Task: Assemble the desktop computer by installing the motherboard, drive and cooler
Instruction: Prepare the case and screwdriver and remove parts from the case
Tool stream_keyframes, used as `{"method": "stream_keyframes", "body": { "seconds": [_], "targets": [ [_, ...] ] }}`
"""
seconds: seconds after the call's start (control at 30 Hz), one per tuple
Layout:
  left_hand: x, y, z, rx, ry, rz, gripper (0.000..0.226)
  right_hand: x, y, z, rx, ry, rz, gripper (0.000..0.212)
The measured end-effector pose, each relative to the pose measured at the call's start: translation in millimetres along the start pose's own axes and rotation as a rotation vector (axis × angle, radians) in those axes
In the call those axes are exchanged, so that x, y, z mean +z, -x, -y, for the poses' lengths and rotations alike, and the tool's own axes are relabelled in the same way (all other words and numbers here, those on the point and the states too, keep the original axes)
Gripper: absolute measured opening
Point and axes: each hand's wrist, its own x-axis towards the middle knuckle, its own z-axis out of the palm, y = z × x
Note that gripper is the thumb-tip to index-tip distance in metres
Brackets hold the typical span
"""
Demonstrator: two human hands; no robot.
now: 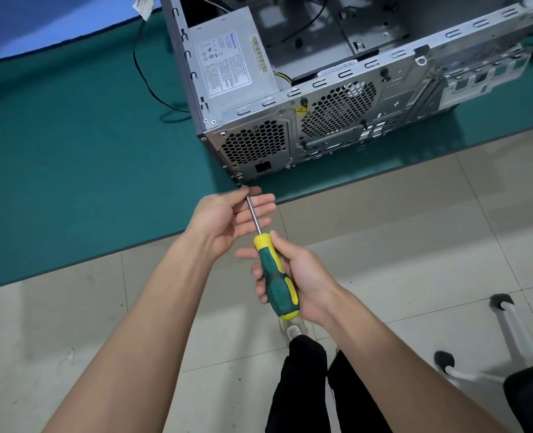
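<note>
Head view: right hand [293, 276] wraps the green-and-yellow screwdriver handle [277, 276] to turn it, left hand [227, 217] cradles the steel shaft loosely, fingers extended, steadying the tip at a corner screw [239, 182] of the grey metal computer case [321, 98], which lies open-sided on the green-matted bench [71, 151].

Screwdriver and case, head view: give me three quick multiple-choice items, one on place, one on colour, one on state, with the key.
1. Where is the screwdriver tip?
A. At the lower rear corner of the computer case
B. Inside the case
C. On the floor

2. The handle is:
A. Red and black
B. Green and yellow
C. Blue

3. The left hand:
A. Hangs idle
B. Grips the handle
C. Steadies the shaft with straight fingers

Key: 1 A, tip meets a screw at the corner; 2 B, colours plain; 3 C, the right hand grips the handle.
</note>
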Motion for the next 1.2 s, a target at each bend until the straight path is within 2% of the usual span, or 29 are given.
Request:
{"method": "stream_keyframes", "body": {
  "seconds": [0.07, 0.17, 0.23, 0.3, 0.37, 0.43, 0.57, 0.63, 0.73, 0.83, 0.9, 1.0, 1.07, 1.2],
  "targets": [
    [1, -2, -4, 0.035, -0.093, -0.089, 0.012, -1, -1, 1, 0.003, 0.058, -0.002, 0.053],
    [2, -4, -6, 0.075, -0.194, -0.208, 0.01, 2, -5, -6, -0.092, 0.139, -0.151, 0.034],
    [1, -4, -5, 0.096, -0.237, -0.231, 0.012, 3, -9, -12, -0.162, 0.163, -0.244, 0.023],
    [-2, -4, -6, 0.088, -0.272, -0.198, 0.013, 2, -12, -14, -0.179, 0.133, -0.258, 0.019],
    [-6, -3, -10, 0.031, -0.295, -0.1, 0.014, 2, -12, -16, -0.144, 0.044, -0.164, 0.022],
    [-7, -1, -15, 0.003, -0.34, -0.044, 0.013, 0, -10, -15, -0.091, -0.038, -0.056, 0.035],
    [-5, -1, -23, 0.044, -0.443, -0.125, 0.01, 0, -6, -14, -0.077, 0.062, -0.016, 0.052],
    [-5, -3, -22, 0.075, -0.494, -0.18, 0.015, 2, -7, -18, -0.12, 0.106, -0.098, 0.047],
    [-3, -5, -15, 0.137, -0.549, -0.241, 0.018, 5, -11, -22, -0.2, 0.109, -0.228, 0.026],
    [-3, -4, -14, 0.047, -0.478, -0.13, 0.017, 4, -13, -23, -0.208, 0.055, -0.224, 0.02],
    [-5, -2, -19, -0.019, -0.45, -0.025, 0.015, 1, -11, -22, -0.134, -0.013, -0.112, 0.032],
    [-7, -2, -25, 0.007, -0.485, -0.048, 0.014, 0, -7, -18, -0.06, -0.007, 0.018, 0.051],
    [-7, -4, -27, 0.045, -0.554, -0.111, 0.02, 3, -6, -17, -0.086, 0.066, -0.031, 0.048],
    [-5, -8, -20, 0.144, -0.703, -0.217, 0.026, 8, -12, -26, -0.206, 0.109, -0.247, 0.025]
  ]
}}
